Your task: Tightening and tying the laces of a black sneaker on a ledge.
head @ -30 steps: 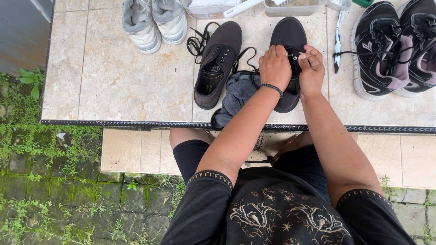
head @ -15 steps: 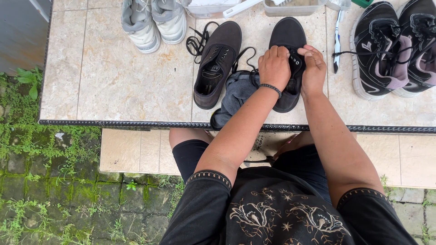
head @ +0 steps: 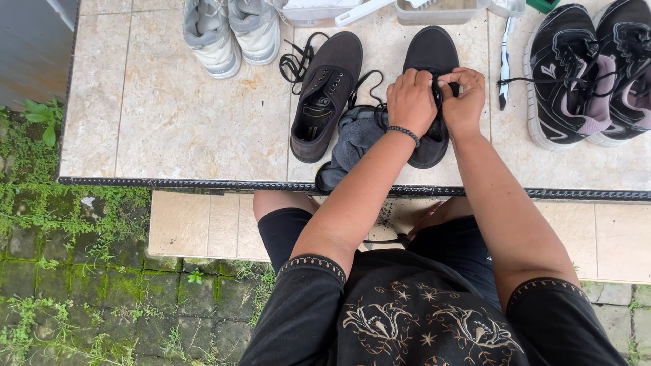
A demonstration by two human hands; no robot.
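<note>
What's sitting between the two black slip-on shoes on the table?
In the head view, a crumpled grey cloth and a loose black lace lie between the left shoe and the right shoe.

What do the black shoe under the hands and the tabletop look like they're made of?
The black low-top shoe looks like matte woven canvas: flat, dull, no shine. Both hands, left hand and right hand, work at its lacing. The beige tiled tabletop seems to be glazed ceramic or stone tile: marbled, faintly glossy, with grout lines.
</note>
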